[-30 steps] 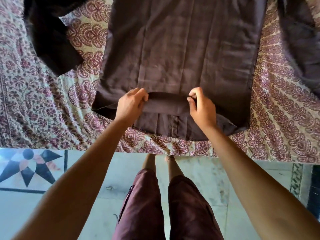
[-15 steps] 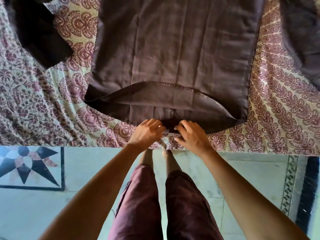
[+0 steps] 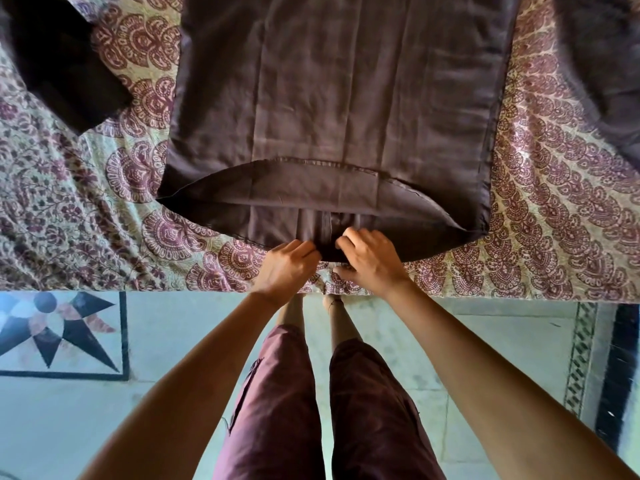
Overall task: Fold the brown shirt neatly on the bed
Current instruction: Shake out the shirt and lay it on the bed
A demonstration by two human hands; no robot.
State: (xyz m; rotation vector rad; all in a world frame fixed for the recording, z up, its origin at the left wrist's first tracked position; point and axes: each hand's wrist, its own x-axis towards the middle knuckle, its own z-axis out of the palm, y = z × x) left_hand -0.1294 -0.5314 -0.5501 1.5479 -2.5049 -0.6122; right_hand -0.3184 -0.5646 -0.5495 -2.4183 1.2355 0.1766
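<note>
Together, left hand [image 3: 287,265], right hand [image 3: 372,263] pinch one shirt [image 3: 346,98].

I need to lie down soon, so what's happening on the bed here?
A person standing at the bed's edge is folding a brown shirt, spread flat on the patterned bedsheet. The left hand and the right hand both grip the middle of its near hem, close together. Just beyond them the upper layer's hem sits farther up, so the inside of the shirt shows. The folding looks barely begun: most of the shirt lies unfolded.
</note>
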